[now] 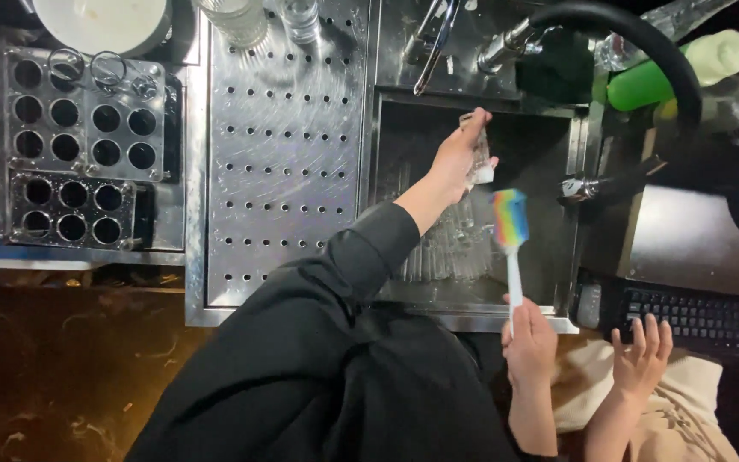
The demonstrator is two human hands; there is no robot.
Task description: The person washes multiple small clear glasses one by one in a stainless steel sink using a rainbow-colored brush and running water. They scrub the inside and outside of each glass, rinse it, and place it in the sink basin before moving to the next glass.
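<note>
Right hand (530, 340) grips rainbow brush (511, 224) handle; left hand (458, 159) clasps clear glass (478, 154) over sink (562, 248).

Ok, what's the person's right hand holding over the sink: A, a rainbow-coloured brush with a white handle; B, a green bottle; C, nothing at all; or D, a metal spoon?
A: the right hand grips the white handle of a rainbow-coloured brush at the sink edge, while the left hand holds a clear glass.

Left hand (455, 158) grips glass (478, 154) over sink (558, 257); right hand (528, 338) holds rainbow brush (511, 224).
</note>
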